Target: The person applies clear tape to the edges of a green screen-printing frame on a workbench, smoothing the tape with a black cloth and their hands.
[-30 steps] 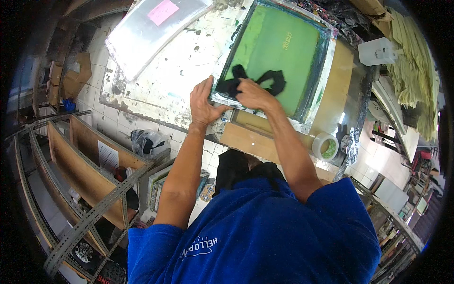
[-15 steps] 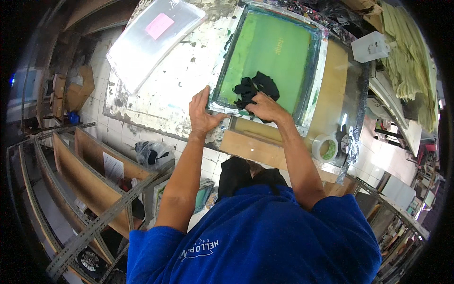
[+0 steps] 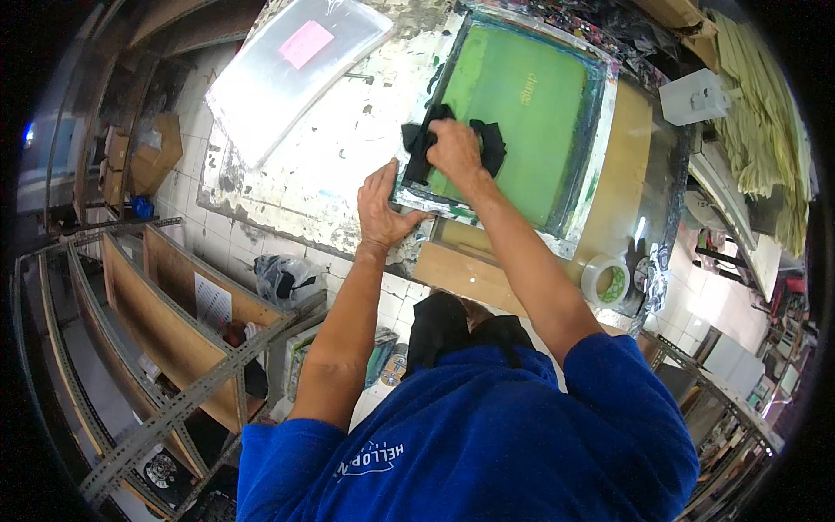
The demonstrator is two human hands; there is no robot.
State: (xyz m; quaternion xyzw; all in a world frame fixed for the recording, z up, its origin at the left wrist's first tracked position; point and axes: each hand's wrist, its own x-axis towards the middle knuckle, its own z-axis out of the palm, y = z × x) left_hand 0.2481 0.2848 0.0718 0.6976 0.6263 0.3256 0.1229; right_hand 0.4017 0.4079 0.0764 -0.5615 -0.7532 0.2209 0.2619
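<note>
A screen printing frame with green mesh lies on the worktable, with faint yellow lettering in the mesh. My left hand braces its near left corner, thumb along the front edge and fingers stretched along the left side. Inside the frame, my right hand presses a crumpled black cloth against the mesh by the left inner edge. The cloth sticks out on both sides of the closed fingers, and the part under the palm is hidden.
Left of the frame lies a clear plastic sheet stack with a pink note. A tape roll rests at the table's near right, a white plastic container at far right. Wooden shelves on metal angle bars stand at lower left.
My right hand has slid the black cloth left and away from me, from the frame's near edge to its left inner edge. My left hand keeps its place at the corner.
</note>
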